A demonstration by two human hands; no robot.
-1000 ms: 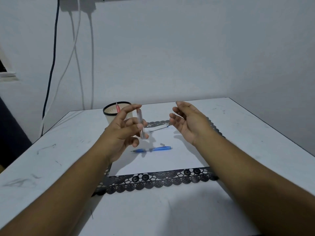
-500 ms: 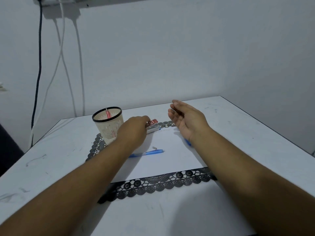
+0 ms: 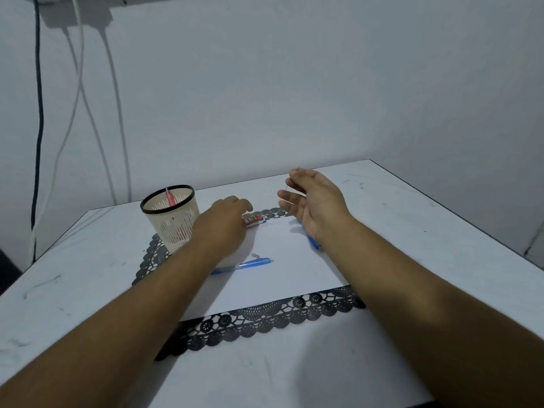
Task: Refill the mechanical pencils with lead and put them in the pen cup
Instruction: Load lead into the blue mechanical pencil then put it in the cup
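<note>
A blue mechanical pencil (image 3: pixel 250 264) lies on the white paper (image 3: pixel 282 284), with a small white cap (image 3: pixel 255 255) just beyond it. A second blue pencil (image 3: pixel 311 242) shows partly under my right wrist. The mesh pen cup (image 3: pixel 170 222) stands at the back left and holds a red pencil (image 3: pixel 170 198). My left hand (image 3: pixel 223 222) reaches down over the left end of the red and white lead case (image 3: pixel 254 220) on the table, fingers curled on it. My right hand (image 3: pixel 313 198) hovers palm-left and pinches thin pencil leads (image 3: pixel 290 182).
A black lace mat (image 3: pixel 265 318) lies under the paper on the white table (image 3: pixel 441 231). Cables (image 3: pixel 79 113) hang down the wall at the back left. The table's right edge runs close to the wall.
My left hand, which held the lead case upright in the air, has lowered it flat onto the table behind the paper. The right hand stayed raised, now with leads between its fingers.
</note>
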